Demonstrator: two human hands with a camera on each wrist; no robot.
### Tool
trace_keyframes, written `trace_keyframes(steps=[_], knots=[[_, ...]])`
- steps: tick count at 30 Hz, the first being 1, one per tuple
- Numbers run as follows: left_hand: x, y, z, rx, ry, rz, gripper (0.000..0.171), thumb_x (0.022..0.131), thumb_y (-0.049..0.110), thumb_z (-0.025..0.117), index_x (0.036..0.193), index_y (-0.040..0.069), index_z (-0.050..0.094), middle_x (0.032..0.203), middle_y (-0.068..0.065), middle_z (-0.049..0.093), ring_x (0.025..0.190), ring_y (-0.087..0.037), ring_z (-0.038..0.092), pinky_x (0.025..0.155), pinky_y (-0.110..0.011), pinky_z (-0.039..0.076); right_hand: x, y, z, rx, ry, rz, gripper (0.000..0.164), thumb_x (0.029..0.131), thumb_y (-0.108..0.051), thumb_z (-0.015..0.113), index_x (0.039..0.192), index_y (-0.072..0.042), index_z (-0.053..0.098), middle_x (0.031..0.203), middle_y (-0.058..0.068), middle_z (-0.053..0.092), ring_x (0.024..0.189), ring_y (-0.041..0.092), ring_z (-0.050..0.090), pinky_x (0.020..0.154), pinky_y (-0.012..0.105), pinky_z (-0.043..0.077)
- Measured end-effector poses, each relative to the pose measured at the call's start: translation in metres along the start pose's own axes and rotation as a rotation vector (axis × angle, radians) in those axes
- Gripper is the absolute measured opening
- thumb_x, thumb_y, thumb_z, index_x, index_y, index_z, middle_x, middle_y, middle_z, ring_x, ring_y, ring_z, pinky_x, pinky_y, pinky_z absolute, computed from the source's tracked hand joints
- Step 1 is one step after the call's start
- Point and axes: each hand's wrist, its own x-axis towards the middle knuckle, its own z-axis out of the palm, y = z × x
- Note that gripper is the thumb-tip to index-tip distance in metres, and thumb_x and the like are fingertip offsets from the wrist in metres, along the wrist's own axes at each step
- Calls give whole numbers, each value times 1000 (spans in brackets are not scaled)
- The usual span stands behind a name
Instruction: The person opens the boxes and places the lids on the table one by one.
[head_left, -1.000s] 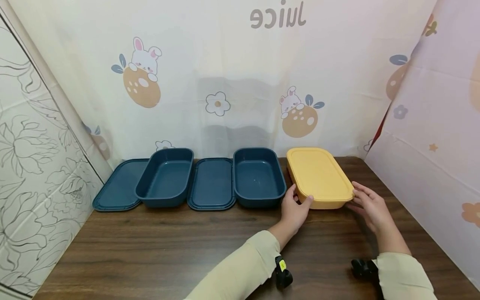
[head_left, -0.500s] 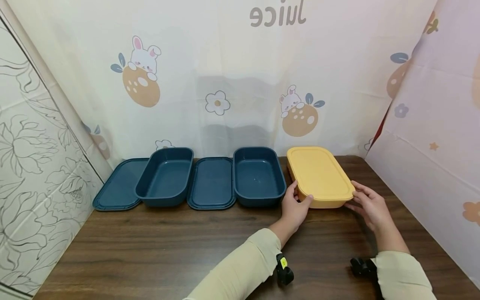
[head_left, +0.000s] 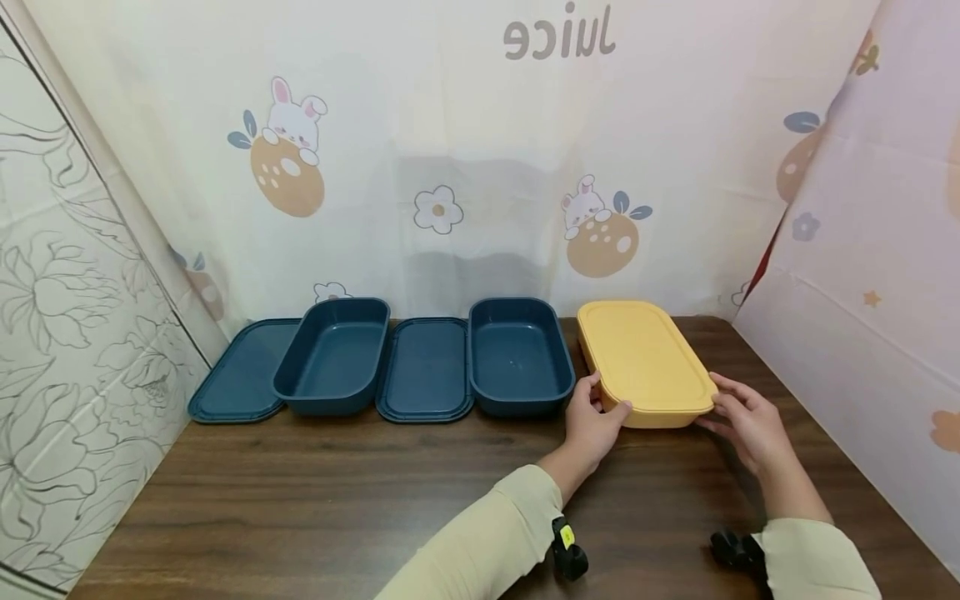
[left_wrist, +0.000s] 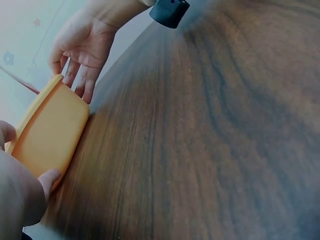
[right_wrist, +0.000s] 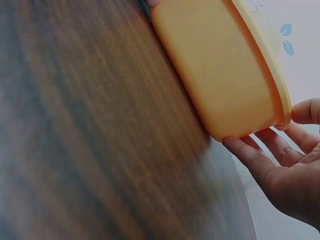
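A yellow lidded food container (head_left: 647, 358) sits at the right end of the row, its long side slanting toward the near right. My left hand (head_left: 591, 429) grips its near left corner, thumb on the front wall and fingers along the left side. At the near right corner my right hand (head_left: 756, 429) holds it, the fingertips on the wall and thumb by the lid rim. The right wrist view shows those fingers spread low on the yellow container (right_wrist: 220, 70). In the left wrist view the left thumb (left_wrist: 49, 179) presses the wall near its base.
To the left stand two open dark blue containers (head_left: 520, 350) (head_left: 332, 354). Beside them lie dark blue lids (head_left: 426, 367) (head_left: 243, 371) on the wooden table (head_left: 337, 500). A patterned cloth (head_left: 480, 125) hangs behind, and another cloth (head_left: 885, 350) borders the right side.
The yellow container has shifted slightly toward me and to the right, both hands moving with it. The view itself has tilted a little; the blue containers and lids stay in place.
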Motion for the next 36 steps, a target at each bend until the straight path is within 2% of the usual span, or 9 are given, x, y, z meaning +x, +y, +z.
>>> trace_keyframes(steps=[11, 16, 23, 27, 36], knots=[[-6, 2, -2, 3, -2, -15, 51, 82, 7, 78, 125, 18, 55, 109, 4, 52, 103, -19, 54, 91, -34, 49, -9, -1, -1, -50, 2, -26, 49, 100, -15, 56, 145, -2, 41, 115, -12, 53, 90, 5, 62, 71, 27, 58], [-8, 2, -3, 1, 2, -12, 50, 80, 5, 79, 123, 16, 57, 107, 2, 52, 100, -20, 54, 91, -36, 49, -12, 0, -2, -41, -4, -48, 41, 100, -12, 55, 139, -1, 46, 116, -12, 53, 90, 5, 63, 71, 28, 58], [-12, 3, -4, 6, 11, -36, 48, 78, 6, 81, 118, 19, 58, 104, 1, 53, 94, -20, 55, 84, -32, 51, -17, -2, -2, -46, -10, -74, 31, 100, -9, 53, 131, -4, 53, 119, -13, 52, 91, 5, 62, 70, 28, 58], [-14, 3, -5, 1, 11, -24, 49, 76, 4, 81, 117, 18, 58, 103, -1, 54, 91, -20, 55, 79, -31, 52, -19, -1, -3, -64, -20, -90, 29, 101, -9, 52, 129, -2, 52, 121, -14, 53, 91, 5, 63, 69, 28, 58], [-19, -1, -5, 5, 7, -22, 49, 76, 4, 82, 116, 20, 59, 102, 0, 53, 92, -20, 56, 79, -31, 52, -25, 1, -5, -70, -30, -116, 23, 100, -6, 52, 122, 0, 55, 123, -15, 53, 91, 5, 63, 68, 29, 58]])
